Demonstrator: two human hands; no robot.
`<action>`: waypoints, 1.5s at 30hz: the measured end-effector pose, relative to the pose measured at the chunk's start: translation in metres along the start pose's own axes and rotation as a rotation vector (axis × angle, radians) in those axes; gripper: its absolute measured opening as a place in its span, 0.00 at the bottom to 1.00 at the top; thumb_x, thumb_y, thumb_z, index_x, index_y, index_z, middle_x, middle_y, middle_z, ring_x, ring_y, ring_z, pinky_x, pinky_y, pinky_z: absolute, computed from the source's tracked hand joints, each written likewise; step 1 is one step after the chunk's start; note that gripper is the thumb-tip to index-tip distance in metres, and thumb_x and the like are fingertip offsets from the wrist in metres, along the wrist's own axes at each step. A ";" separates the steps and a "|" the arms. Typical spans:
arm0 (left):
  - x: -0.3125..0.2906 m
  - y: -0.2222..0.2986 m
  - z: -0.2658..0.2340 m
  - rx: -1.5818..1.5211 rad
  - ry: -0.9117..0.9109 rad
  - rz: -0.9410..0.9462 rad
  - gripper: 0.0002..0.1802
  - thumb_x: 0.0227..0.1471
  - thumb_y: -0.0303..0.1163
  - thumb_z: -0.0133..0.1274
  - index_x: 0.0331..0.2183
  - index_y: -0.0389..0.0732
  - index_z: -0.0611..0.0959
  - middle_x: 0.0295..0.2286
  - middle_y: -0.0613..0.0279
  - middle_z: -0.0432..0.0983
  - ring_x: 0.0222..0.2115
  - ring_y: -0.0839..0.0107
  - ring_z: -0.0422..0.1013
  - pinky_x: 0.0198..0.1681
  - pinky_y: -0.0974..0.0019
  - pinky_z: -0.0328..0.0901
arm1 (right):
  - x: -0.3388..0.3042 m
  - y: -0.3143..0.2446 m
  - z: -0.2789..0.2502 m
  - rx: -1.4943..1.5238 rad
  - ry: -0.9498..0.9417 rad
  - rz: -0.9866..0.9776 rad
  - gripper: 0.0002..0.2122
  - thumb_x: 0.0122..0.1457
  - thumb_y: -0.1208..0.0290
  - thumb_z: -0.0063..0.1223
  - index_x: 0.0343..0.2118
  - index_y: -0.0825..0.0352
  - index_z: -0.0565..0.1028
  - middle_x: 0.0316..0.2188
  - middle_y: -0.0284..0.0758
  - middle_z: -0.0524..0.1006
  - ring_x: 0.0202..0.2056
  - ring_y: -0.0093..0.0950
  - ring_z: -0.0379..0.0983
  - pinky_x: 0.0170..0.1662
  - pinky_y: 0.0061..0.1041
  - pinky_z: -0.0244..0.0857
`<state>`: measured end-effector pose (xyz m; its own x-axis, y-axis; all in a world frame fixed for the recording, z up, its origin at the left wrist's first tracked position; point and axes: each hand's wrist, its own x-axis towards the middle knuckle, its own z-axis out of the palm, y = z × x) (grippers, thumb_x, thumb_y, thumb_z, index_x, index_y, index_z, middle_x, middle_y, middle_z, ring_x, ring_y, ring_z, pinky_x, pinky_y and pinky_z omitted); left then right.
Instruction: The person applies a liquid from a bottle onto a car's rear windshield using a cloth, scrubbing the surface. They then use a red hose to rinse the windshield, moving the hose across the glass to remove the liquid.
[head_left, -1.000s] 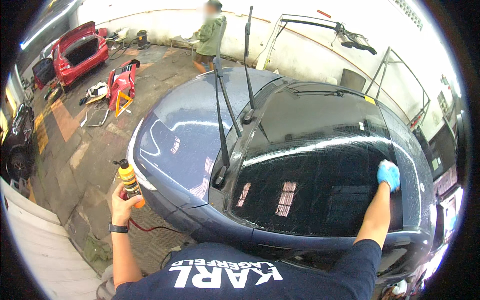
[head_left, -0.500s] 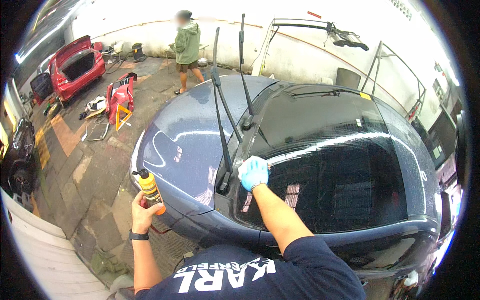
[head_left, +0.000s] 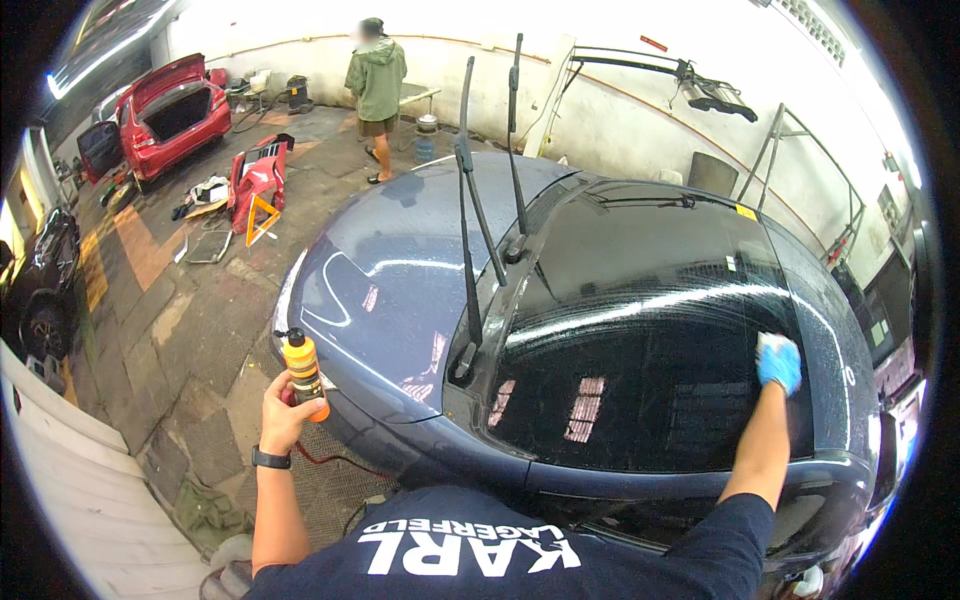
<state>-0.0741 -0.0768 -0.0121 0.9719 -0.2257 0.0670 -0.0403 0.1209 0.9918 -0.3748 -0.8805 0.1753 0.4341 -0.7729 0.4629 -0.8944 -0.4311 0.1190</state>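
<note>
The squeeze bottle of orange-yellow plastic with a black cap stands nearly upright in the view, its long axis leaning a little: the cap points away from the person and slightly left, the base back toward the person and right. It is held up by the front end of the dark blue, glossy car, at the near side of the hood; whether it touches the bodywork cannot be told.

The bare left hand grasps the bottle around its lower half, thumb across the front. A black band circles that wrist, and the forearm rises almost straight from the lower edge.

The right hand in a thin blue glove closes over a small white pad, which shows beyond the fingers. The pad is at the dark, glossy windshield, near its roof-side edge. The right arm reaches well forward, the glove's back facing up.
</note>
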 end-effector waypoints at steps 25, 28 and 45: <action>0.022 -0.013 0.052 -0.017 -0.187 -0.019 0.33 0.45 0.15 0.70 0.55 0.33 0.79 0.42 0.61 0.83 0.42 0.72 0.80 0.49 0.66 0.75 | -0.206 -0.370 0.068 0.201 -0.047 -0.817 0.11 0.57 0.59 0.56 0.30 0.58 0.85 0.33 0.40 0.84 0.40 0.40 0.81 0.45 0.43 0.75; 0.017 -0.006 0.043 -0.013 -0.177 -0.048 0.35 0.45 0.15 0.70 0.56 0.34 0.78 0.43 0.61 0.83 0.43 0.72 0.79 0.50 0.65 0.74 | -0.115 -0.260 0.038 0.017 0.058 -0.706 0.07 0.57 0.62 0.59 0.32 0.57 0.84 0.34 0.39 0.83 0.40 0.40 0.81 0.45 0.42 0.75; -0.026 -0.006 -0.022 0.072 -0.022 -0.096 0.36 0.44 0.14 0.70 0.56 0.33 0.78 0.46 0.61 0.82 0.45 0.70 0.80 0.52 0.64 0.74 | -0.054 -0.035 -0.008 -0.104 0.185 -0.096 0.20 0.69 0.51 0.42 0.39 0.63 0.81 0.41 0.45 0.81 0.44 0.47 0.78 0.48 0.49 0.73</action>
<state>-0.0941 -0.0507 -0.0222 0.9667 -0.2543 -0.0270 0.0353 0.0282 0.9990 -0.3677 -0.8201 0.1528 0.4995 -0.6275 0.5972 -0.8602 -0.4409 0.2562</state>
